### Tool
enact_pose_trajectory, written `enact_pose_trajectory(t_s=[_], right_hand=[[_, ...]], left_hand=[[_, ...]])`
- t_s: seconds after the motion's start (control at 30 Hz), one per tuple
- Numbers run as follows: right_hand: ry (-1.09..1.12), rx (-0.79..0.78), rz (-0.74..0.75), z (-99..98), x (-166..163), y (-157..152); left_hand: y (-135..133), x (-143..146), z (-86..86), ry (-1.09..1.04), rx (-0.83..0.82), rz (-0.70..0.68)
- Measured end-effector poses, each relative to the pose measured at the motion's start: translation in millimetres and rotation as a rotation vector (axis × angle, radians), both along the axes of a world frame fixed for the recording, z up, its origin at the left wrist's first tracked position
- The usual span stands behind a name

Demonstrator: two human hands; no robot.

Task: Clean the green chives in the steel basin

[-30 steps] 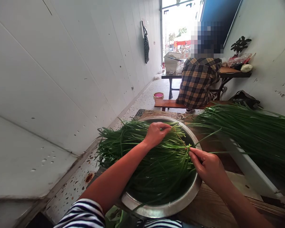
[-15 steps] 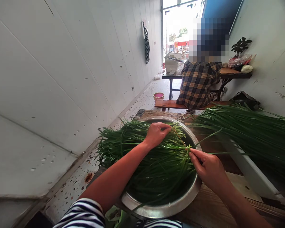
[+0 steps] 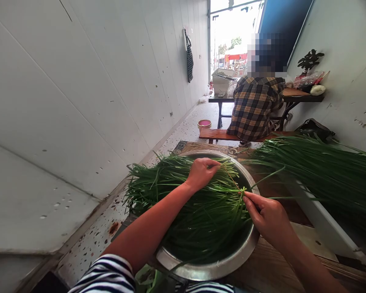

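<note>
A wide metal basin (image 3: 212, 270) holds long green chives (image 3: 198, 219), with leaves spilling over its left rim. My left hand (image 3: 203, 173) is closed in a pinch above the chives' pale stem ends. From its fingertips a thin brownish strand (image 3: 230, 176) runs taut toward the right hand. At the basin's right side, my right hand (image 3: 264, 209) is closed, thumb and forefinger pinching a few chive stems where the strand meets them. Whether the right fingers also grip the strand is hard to see.
To the right, a white container (image 3: 326, 217) carries a big heap of chives (image 3: 320, 175). The basin stands on a wooden table (image 3: 271, 260). Ahead, a person in a plaid shirt (image 3: 254, 108) sits on a wooden bench (image 3: 213, 133). A white wall (image 3: 94, 101) rises at left.
The seated person's head has dipped a little. My view has shifted slightly; both my hands keep the same hold.
</note>
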State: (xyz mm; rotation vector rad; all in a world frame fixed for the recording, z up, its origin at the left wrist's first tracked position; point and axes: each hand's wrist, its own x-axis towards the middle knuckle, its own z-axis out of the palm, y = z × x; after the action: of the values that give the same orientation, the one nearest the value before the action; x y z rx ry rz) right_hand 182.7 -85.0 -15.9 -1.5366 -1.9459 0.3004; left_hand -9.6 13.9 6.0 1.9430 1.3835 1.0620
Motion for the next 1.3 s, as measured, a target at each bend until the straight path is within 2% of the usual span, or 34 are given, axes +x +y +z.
enact_pose_trajectory(t_s=[0.53, 0.73, 0.87, 1.0, 1.13, 1.2, 1.23, 1.3], right_hand=[[0.0, -0.012, -0.021, -4.1, -0.6, 0.2], [0.049, 0.026, -0.011, -1.5, -3.4, -0.4], [0.087, 0.053, -0.005, -1.6, -4.8, -1.1], [0.129, 0.062, -0.021, -5.9, -5.0, 2.4], [0.228, 0.002, -0.071, -10.8, -2.1, 7.3], [0.273, -0.057, -0.1, -11.6, 0.3, 8.4], [0.29, -0.084, -0.108, -11.4, 1.6, 8.6], [0.301, -0.12, -0.111, -10.1, 3.6, 8.4]], left_hand=[[-1.0, 2.4, -2.4, 0.047, 0.117, 0.014], [-5.1, 2.0, 3.9, -0.016, 0.105, -0.013], [-4.4, 0.9, 2.0, -0.024, 0.136, -0.027], [-10.4, 7.9, -3.4, 0.045, 0.169, -0.152], [-24.8, 17.1, 3.4, 0.16, 0.168, -0.452], [-26.5, 17.0, 8.8, 0.2, 0.183, -0.514], [-24.7, 15.6, 10.3, 0.221, 0.194, -0.47], [-16.5, 11.2, 9.5, 0.291, 0.205, -0.278]])
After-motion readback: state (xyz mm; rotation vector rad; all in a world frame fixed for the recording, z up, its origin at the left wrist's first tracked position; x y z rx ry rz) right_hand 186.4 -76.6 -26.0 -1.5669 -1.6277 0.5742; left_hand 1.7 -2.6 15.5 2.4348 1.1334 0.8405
